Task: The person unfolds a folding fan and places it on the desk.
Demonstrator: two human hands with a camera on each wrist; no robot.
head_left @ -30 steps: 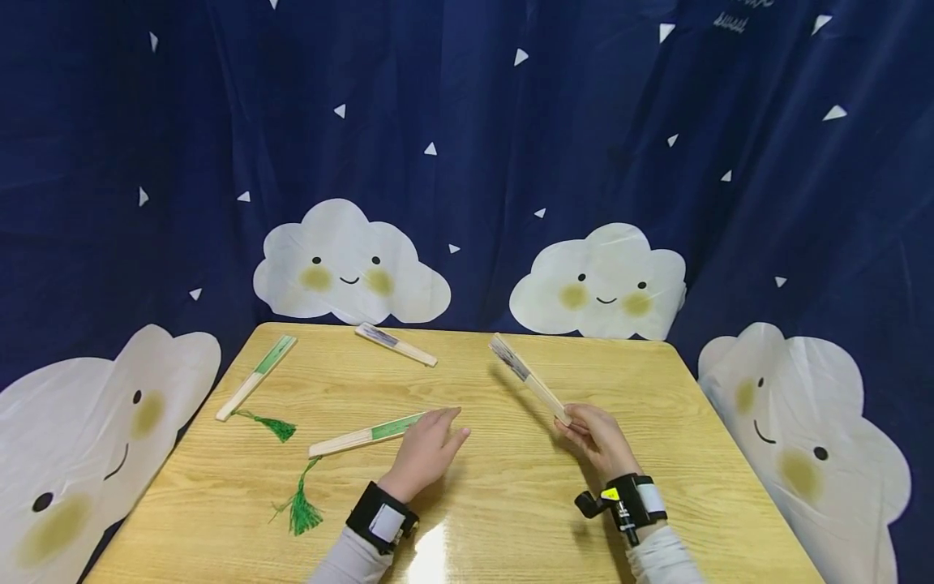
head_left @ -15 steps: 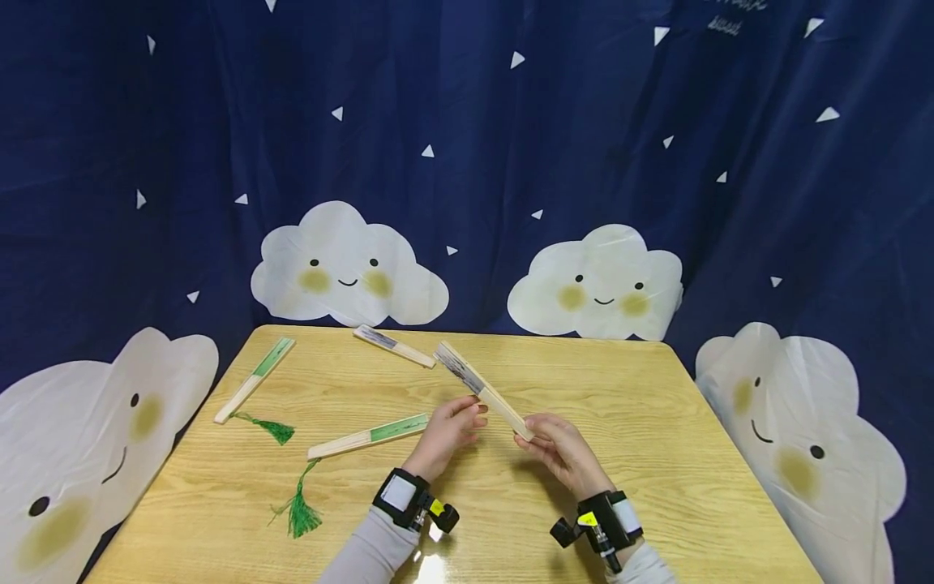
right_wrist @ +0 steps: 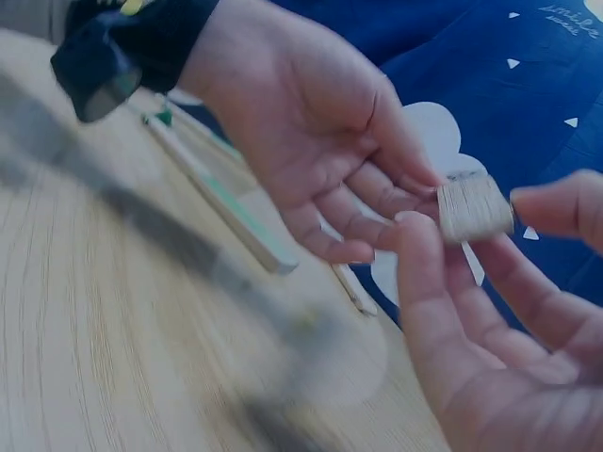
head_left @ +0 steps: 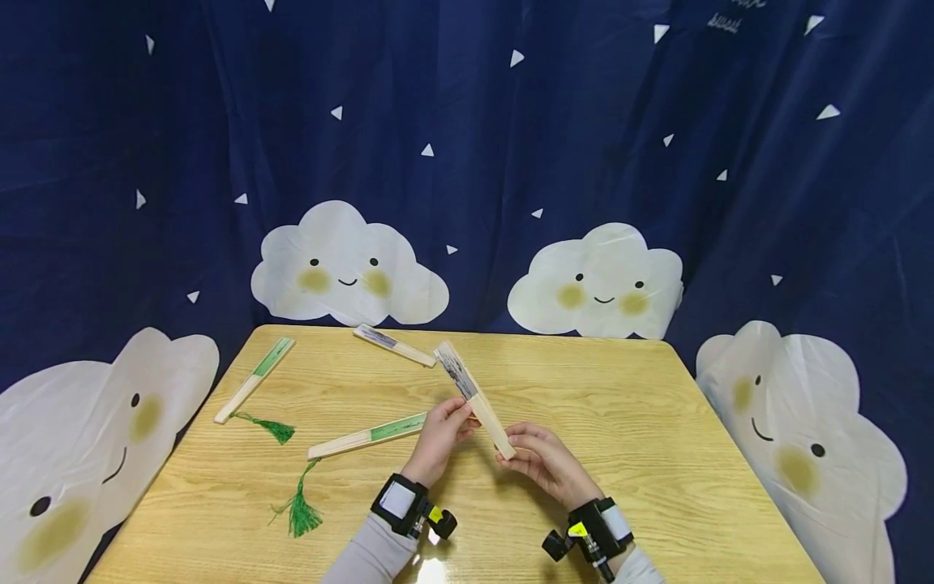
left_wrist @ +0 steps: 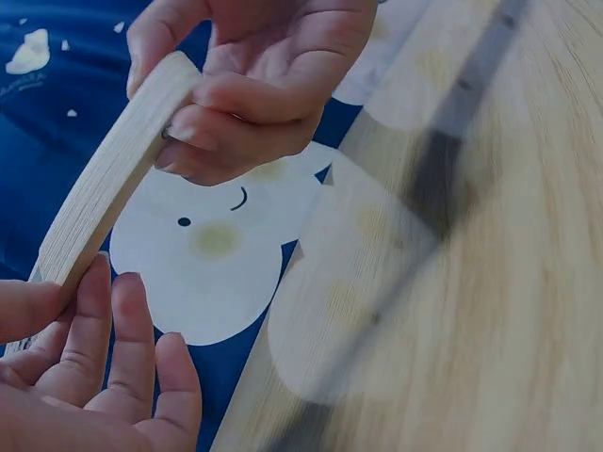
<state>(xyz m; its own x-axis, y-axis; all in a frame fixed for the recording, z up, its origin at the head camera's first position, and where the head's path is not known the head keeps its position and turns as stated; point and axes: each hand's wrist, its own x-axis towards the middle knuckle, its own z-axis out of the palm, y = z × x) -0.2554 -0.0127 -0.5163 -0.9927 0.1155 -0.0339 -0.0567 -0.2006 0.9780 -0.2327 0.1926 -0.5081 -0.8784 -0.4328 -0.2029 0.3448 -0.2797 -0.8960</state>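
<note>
A folded hand fan (head_left: 490, 419), pale wooden ribs with a grey-and-white printed leaf, is raised aslant over the table between both hands. My left hand (head_left: 438, 442) pinches it near its middle, thumb on one side. At the lower rib end, my right hand (head_left: 550, 466) holds it between thumb and fingers. Seen in the left wrist view, the fan's wooden edge (left_wrist: 104, 193) runs from one hand to the other. The right wrist view shows the stacked rib ends (right_wrist: 474, 209) between the right fingertips. A green folding fan (head_left: 350, 442) lies by the left hand, which covers its far end.
Another green folding fan (head_left: 251, 385) lies at the table's left, its green tassel (head_left: 277, 430) beside it. A grey-printed folding fan (head_left: 394, 345) lies at the back edge. A second tassel (head_left: 302, 511) spreads at front left. A dark blue curtain (head_left: 467, 162) hangs behind the table (head_left: 657, 422).
My right hand has brought the fan left and nearer. My left hand has moved up from above the green fan and now grips the held fan's middle. The fan has tilted more upright.
</note>
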